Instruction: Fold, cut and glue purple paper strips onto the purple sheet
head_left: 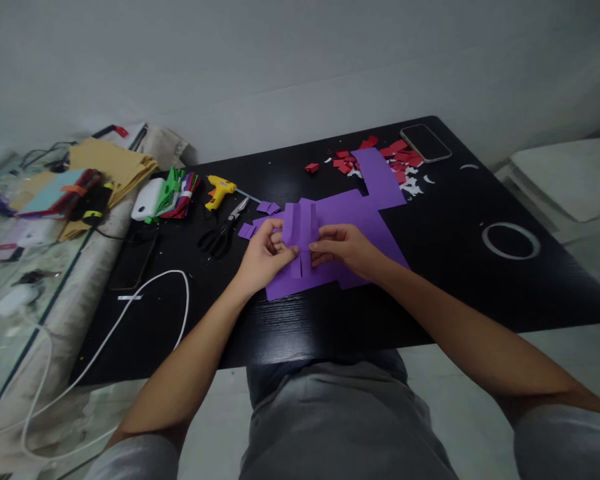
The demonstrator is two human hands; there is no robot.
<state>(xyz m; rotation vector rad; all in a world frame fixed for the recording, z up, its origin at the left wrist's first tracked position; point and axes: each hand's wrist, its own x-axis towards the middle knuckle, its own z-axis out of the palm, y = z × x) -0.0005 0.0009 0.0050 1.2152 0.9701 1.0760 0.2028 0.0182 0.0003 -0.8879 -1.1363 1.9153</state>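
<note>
A folded piece of purple paper, creased lengthwise into strips, is held up between my hands. My left hand pinches its left side, thumb in front and fingers behind. From the right, my right hand grips the other edge between thumb and fingers. Larger purple sheets lie flat on the black table beneath. Small cut purple pieces rest just beyond my left hand. Black-handled scissors lie to its left, blades pointing away from me.
A yellow glue gun lies behind the scissors. Red and white paper scraps and a phone are at the far right. A tape ring lies on the right. At left are a white cable, another phone and bundled coloured strips.
</note>
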